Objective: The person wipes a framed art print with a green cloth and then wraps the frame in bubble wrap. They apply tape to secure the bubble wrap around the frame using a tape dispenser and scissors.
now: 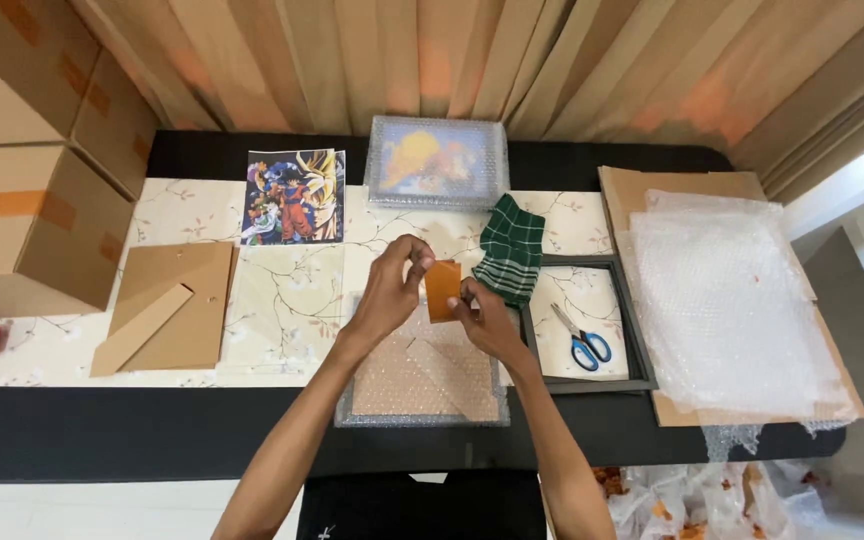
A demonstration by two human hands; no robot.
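1. Both forearms reach up from the lower edge and meet above a bubble-wrapped brown frame back (422, 375) lying flat on the table.
2. Left hand (390, 292) pinches the top of a small orange-brown tape piece (442, 290); right hand (487, 320) grips its lower edge.
3. Just right, an empty black picture frame (637, 330) encloses blue-handled scissors (582, 342); a green checked cloth (510, 250) overlaps its top corner.

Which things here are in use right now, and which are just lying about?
In use: left hand and right hand holding brown tape piece over bubble-wrapped frame.
Lying about: scissors, green cloth, cartoon print, bubble wrap sheets.
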